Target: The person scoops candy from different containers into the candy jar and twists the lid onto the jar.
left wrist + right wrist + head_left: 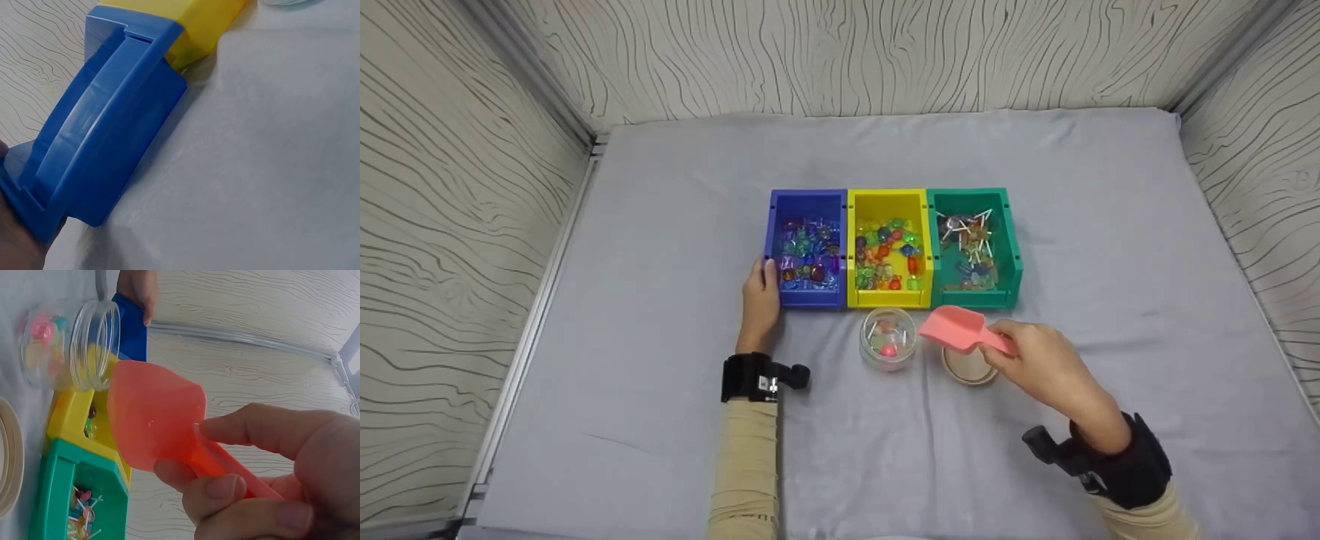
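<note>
My right hand (1039, 364) grips the handle of a pink scoop (955, 328), its thumb and fingers wrapped round it. In the right wrist view the scoop's bowl (154, 413) shows no candy in it. Just left of the scoop stands an open glass jar (888, 341) with a few candies at its bottom. At the left side of the blue bin (810, 300), my left hand (761, 300) holds the bin's wall near the front corner. Part of that hand is cut off in the left wrist view.
A yellow bin (889, 300) of wrapped candies and a green bin (975, 300) of lollipops adjoin the blue one, which holds shiny candies. Partly beneath the scoop lies a round lid (969, 367). Patterned panels (840, 60) surround the grey cloth (660, 337).
</note>
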